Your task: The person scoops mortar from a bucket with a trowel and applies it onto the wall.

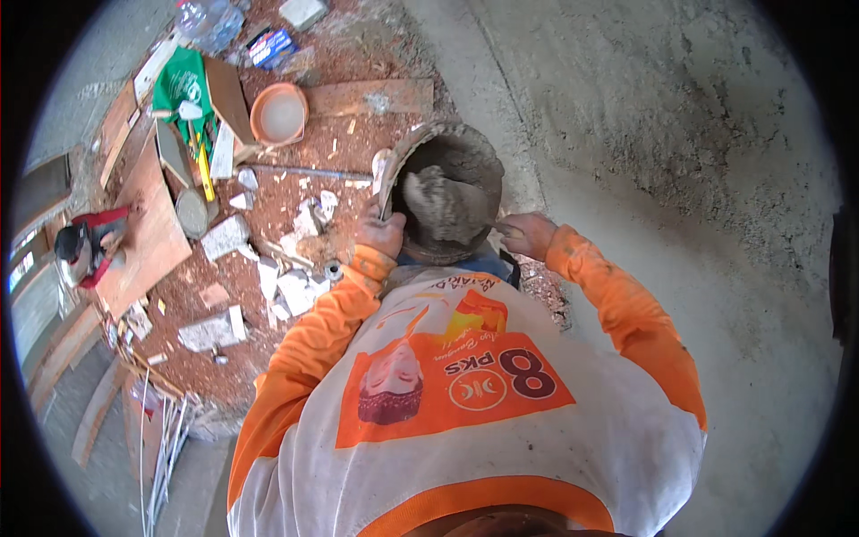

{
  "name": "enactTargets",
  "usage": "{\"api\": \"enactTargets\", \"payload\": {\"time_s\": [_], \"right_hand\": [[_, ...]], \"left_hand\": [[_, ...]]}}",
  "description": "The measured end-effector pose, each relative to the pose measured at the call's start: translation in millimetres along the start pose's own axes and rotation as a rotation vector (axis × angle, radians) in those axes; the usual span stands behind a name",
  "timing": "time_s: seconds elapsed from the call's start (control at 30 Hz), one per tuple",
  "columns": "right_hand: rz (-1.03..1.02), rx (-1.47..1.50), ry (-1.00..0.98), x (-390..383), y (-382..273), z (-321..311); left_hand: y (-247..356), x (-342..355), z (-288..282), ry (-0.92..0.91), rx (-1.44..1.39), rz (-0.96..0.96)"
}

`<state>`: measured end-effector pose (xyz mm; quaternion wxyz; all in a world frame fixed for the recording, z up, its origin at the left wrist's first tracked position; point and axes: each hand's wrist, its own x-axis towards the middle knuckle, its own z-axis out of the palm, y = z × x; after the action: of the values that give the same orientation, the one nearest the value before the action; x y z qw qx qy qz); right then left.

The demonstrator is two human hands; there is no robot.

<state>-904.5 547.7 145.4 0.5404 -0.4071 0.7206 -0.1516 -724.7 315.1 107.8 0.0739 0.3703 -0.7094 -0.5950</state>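
in the head view, the step in hand looks like handling a load of wet mortar (447, 208) in the grimy bucket (493, 166), which is in front of the person's torso, its mouth facing the camera. the mortar sits as a grey lump inside, with bare wall above it. by my judgement, the next move calls for a steady hold on the rim, so that the load does not slop, while the other side is worked or supported.

the left hand (380, 231) pinches the rim at the bucket's left side, its forearm reaching up and inward with the elbow bent. the right hand (530, 236) is just beside the bucket's right side, fingers bent inward near a slim pale piece; whether they pinch it, i cannot tell. the right forearm slants inward over the grey cement surface (680, 233), elbow out wide.
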Motion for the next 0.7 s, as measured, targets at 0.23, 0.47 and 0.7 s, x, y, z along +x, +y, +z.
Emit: {"api": "enactTargets", "payload": {"time_s": [0.23,0.47,0.7], "right_hand": [[0.400,-0.250,0.556,87,-20,20],[-0.046,-0.032,0.598,47,-127,-50],[0.187,0.075,0.110,26,-57,-177]], "left_hand": [[-18,80,-26,0.050,0.133,-0.061],[-103,142,-78,0.075,-0.169,-0.325],[-30,143,-90,0.118,0.087,-0.399]]}}
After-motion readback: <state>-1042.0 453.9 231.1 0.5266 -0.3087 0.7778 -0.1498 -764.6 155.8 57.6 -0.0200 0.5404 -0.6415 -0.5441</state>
